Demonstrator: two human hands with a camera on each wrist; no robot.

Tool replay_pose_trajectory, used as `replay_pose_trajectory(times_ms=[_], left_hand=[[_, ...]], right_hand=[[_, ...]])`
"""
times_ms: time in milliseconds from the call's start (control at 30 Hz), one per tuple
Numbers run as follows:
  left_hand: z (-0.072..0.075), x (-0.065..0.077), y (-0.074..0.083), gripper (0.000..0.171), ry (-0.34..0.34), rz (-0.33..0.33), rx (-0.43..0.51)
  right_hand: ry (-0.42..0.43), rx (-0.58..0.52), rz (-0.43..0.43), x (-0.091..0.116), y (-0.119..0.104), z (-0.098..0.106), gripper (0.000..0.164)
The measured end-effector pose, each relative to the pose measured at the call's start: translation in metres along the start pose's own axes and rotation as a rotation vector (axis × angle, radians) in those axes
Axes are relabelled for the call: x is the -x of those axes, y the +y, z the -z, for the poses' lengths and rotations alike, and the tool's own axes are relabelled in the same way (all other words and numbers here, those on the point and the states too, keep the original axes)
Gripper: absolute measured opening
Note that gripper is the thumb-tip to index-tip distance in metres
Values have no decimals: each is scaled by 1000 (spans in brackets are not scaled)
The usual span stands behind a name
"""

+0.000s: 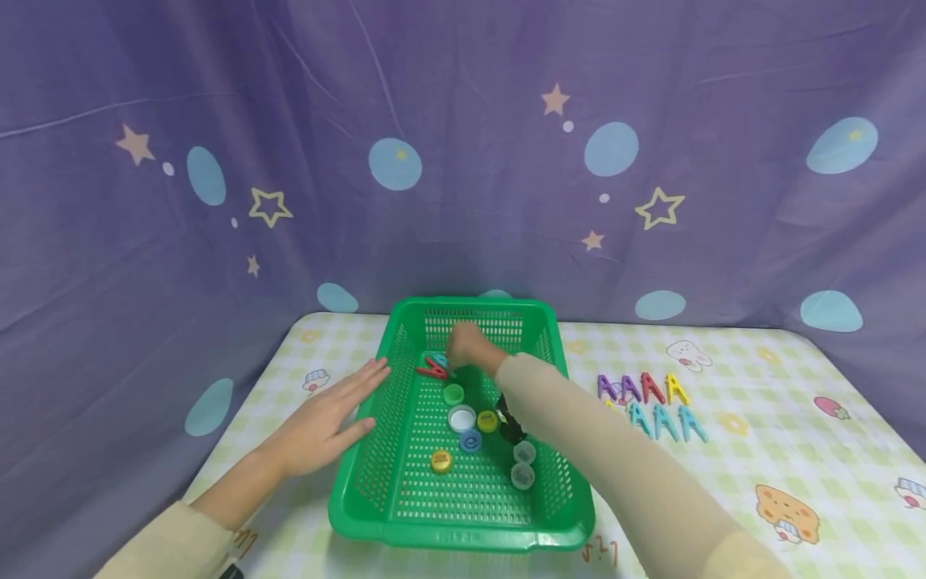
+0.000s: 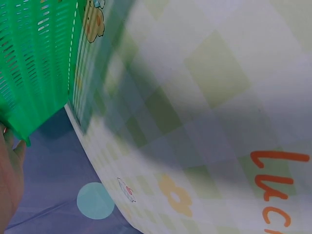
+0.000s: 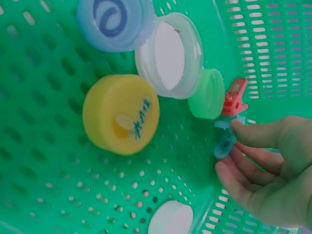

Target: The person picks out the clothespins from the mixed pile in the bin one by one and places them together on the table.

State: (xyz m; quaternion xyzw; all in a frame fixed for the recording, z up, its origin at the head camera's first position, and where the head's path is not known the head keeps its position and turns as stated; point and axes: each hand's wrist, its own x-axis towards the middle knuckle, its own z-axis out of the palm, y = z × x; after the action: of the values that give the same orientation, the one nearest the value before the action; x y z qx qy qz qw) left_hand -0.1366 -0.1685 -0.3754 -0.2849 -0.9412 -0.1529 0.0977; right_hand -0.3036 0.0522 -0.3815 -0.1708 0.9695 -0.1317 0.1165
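Note:
Inside the far part of the green basket (image 1: 463, 535), my right hand (image 1: 469, 344) reaches down near a red clothespin (image 1: 432, 369). The right wrist view shows its thumb and fingers pinching a blue clothespin (image 3: 224, 146), just beside the red one. My left hand (image 1: 321, 422) lies with fingers extended against the basket's left rim. Bottle caps lie on the basket floor: a light green cap (image 1: 453, 394), a white cap (image 1: 461, 418), a blue cap (image 1: 470, 441) and several others, including a yellow cap (image 3: 122, 114). My right sleeve covers part of the basket's right side.
To the right of the basket, clothespins stand out in two rows on the checked tablecloth (image 1: 723, 498), among them a red clothespin (image 1: 653, 388) and a yellow clothespin (image 1: 678, 389). A purple patterned curtain (image 1: 477, 233) hangs behind the table.

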Motion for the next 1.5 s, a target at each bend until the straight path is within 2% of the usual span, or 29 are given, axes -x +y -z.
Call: replay_pose_trajectory(times_ms=[67, 200, 333, 633, 767, 1000, 1233, 1500], left_hand=[[0, 0, 0, 65, 2, 0, -2], [1, 0, 0, 65, 6, -2, -6], [1, 0, 0, 65, 3, 0, -2], [0, 0, 2, 65, -1, 0, -9], [0, 0, 4, 64, -1, 1, -12], [0, 0, 5, 65, -3, 6, -8], [-1, 0, 4, 64, 12, -9, -13], [-1, 0, 3, 64, 17, -8, -13]], right_hand=[[-44, -5, -39, 3, 1, 3, 36], [-92, -45, -97, 5, 3, 6, 19], [-123, -28, -95, 8, 5, 8, 12], [-175, -66, -80, 6, 9, 7, 10], [-186, -130, -78, 4, 11, 6, 9], [-154, -425, -106, 16, 11, 13, 14], [-143, -619, -88, 22, 13, 21, 21], [-249, -881, -94, 18, 17, 28, 28]])
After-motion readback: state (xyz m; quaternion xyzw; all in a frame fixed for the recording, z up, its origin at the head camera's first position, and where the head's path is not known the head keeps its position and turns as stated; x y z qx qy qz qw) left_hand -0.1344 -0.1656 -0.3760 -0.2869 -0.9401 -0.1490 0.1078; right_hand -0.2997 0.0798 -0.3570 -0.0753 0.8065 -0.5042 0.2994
